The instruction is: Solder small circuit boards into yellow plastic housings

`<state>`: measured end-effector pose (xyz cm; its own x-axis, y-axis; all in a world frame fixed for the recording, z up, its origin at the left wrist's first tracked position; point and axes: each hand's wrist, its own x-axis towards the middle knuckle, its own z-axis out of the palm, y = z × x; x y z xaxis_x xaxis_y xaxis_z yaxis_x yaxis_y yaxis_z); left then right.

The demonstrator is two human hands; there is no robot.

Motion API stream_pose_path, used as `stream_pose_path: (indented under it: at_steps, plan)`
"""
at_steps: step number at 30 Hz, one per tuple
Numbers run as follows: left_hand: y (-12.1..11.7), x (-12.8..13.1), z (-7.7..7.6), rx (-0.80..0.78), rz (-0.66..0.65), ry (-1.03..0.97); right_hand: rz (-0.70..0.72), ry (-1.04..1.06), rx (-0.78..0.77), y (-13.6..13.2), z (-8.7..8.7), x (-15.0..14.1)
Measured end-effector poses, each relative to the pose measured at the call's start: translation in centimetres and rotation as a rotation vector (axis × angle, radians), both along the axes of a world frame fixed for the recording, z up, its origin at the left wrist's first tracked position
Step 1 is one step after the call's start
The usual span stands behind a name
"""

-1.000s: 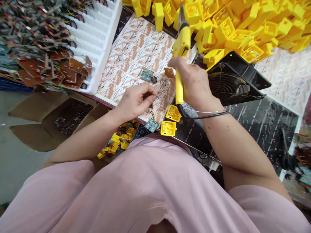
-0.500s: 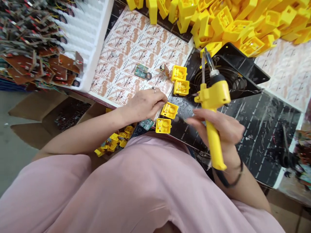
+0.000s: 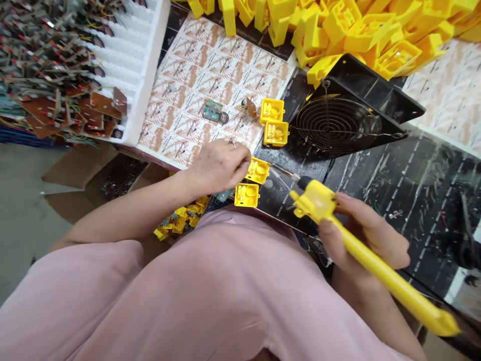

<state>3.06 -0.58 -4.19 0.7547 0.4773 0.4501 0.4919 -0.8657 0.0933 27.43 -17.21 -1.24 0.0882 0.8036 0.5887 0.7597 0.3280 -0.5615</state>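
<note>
My right hand (image 3: 364,230) grips a yellow soldering iron (image 3: 387,268), its metal tip pointing left at a small yellow plastic case (image 3: 257,171). My left hand (image 3: 221,163) is closed at the left edge of that case, thumb and forefinger pinched together; whatever lies between them is too small to make out. Just below stands a second yellow case (image 3: 246,195), open side up. Two more yellow cases (image 3: 276,133) sit farther back. A green circuit board (image 3: 212,111) with a round black part rests on the printed sheet, left of them.
A black fan (image 3: 330,125) stands behind the iron. Yellow cases (image 3: 372,32) are heaped at the back. At left, a white foam tray (image 3: 145,85) holds many brown boards (image 3: 99,105). Scissors (image 3: 468,235) lie at far right. Below the table edge are cardboard boxes (image 3: 71,173).
My right hand has swung the soldering iron from upright to slanting, bringing its tip down and left to the yellow case. My left hand stays beside the same case.
</note>
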Motion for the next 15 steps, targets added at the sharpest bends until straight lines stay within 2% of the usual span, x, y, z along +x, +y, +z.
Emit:
stream_pose_path:
  at_steps: [3,11,15]
  plan:
    - [0.1,0.1,0.0,0.012,-0.027,0.023,0.113,-0.039,0.045,0.7,0.5,-1.1]
    - [0.1,-0.2,0.4,-0.011,-0.056,0.028,0.187,-0.029,0.053,1.4,0.0,-1.3]
    - [0.2,0.0,0.4,0.002,-0.066,0.041,0.230,-0.132,0.023,1.5,0.4,-1.3]
